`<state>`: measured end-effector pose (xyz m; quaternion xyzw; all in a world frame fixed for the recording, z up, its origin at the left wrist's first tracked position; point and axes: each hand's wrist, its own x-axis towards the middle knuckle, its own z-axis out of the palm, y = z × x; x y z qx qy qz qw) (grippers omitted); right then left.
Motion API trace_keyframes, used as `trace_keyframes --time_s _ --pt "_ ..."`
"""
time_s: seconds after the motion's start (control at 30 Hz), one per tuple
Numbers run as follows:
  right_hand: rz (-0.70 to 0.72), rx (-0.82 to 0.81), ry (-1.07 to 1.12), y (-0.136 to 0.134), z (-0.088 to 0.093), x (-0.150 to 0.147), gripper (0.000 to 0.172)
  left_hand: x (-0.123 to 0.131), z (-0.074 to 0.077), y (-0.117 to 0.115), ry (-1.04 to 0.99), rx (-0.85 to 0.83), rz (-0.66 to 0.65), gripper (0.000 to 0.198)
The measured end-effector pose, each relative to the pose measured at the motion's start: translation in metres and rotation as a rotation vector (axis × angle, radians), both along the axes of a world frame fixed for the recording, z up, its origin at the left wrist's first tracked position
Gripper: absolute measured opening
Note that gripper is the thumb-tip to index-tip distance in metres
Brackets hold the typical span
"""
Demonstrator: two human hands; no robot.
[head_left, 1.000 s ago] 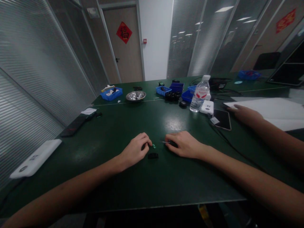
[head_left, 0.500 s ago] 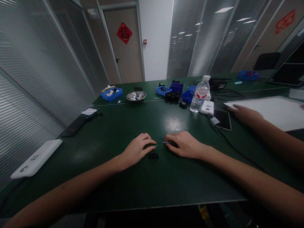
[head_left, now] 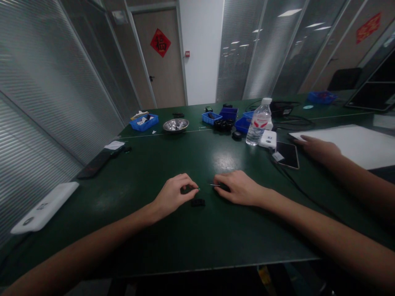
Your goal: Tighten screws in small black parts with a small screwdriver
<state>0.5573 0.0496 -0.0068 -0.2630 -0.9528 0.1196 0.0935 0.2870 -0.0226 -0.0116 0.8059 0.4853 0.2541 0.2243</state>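
Observation:
My left hand (head_left: 176, 191) pinches a tiny green piece (head_left: 199, 189) between thumb and forefinger, low over the table. Just below those fingertips a small black part (head_left: 198, 202) lies on the dark green table (head_left: 173, 242). To the right, my right hand (head_left: 237, 187) rests on the table with its fingers closed round a thin metal-tipped tool (head_left: 214, 184). The tool's tip points left, toward the green piece, with a gap between them. Its handle is mostly hidden in my fingers.
A water bottle (head_left: 259, 123), white box (head_left: 268, 140) and phone (head_left: 287, 154) stand or lie to the right, near another person's hand (head_left: 321, 149). Farther back are a metal bowl (head_left: 175, 126) and blue trays (head_left: 144, 122). A white device (head_left: 45, 209) lies left.
My left hand has shifted slightly left, its thumb and forefinger now closer together on the green piece. My right hand has barely moved.

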Motion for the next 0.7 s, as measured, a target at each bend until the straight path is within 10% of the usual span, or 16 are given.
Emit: trace_keyframes --time_s 0.7 --pt "-0.004 -0.001 -0.004 0.0 0.0 0.001 0.017 0.006 0.006 -0.026 0.015 -0.036 -0.04 0.017"
